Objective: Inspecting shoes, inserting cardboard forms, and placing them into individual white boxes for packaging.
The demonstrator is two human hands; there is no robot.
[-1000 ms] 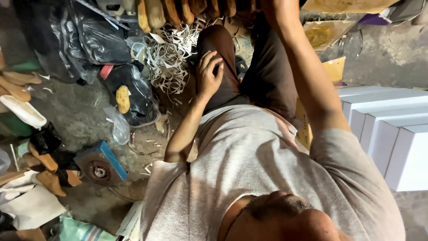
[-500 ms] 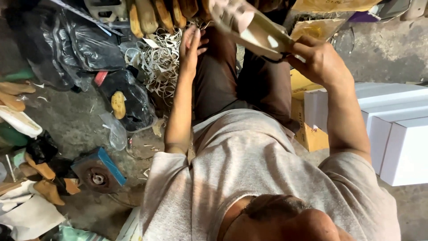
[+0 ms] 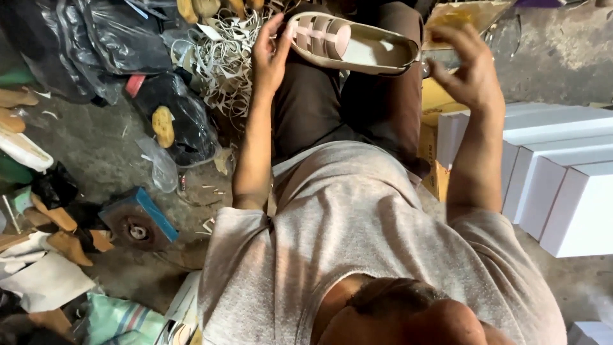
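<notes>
Two hands meet one beige strapped sandal (image 3: 350, 45) above the lap: left hand (image 3: 271, 54) curls around its toe, right hand (image 3: 466, 67) touches its heel with fingers loosely spread. Three white boxes (image 3: 555, 172) stand right; pale scrap strips (image 3: 220, 57) pile left.

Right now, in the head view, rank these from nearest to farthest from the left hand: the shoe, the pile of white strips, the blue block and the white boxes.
1. Shoe: touching the left hand, over the lap.
2. Pile of white strips: just left of that hand.
3. Blue block: on the floor, lower left.
4. White boxes: far right.
</notes>
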